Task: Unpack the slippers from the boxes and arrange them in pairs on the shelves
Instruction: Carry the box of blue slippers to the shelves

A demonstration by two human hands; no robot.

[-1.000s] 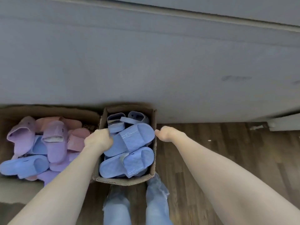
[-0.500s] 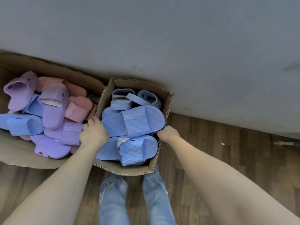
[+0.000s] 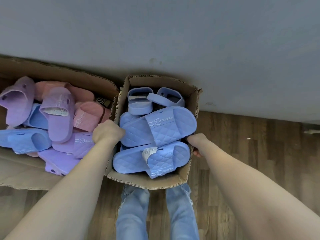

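Cardboard box (image 3: 155, 182) of blue slippers (image 3: 159, 129) was clasped at its side walls by left grip (image 3: 108, 134) and right grip (image 3: 197, 143).

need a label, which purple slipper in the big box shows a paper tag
The purple slipper topmost in the large box: a white printed tag fills its strap opening; other purple ones show none.

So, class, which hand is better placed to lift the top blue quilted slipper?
Probably left: the left hand curls over the small cardboard box's left wall, touching the top blue quilted slipper's heel; the right hand grips the right wall.
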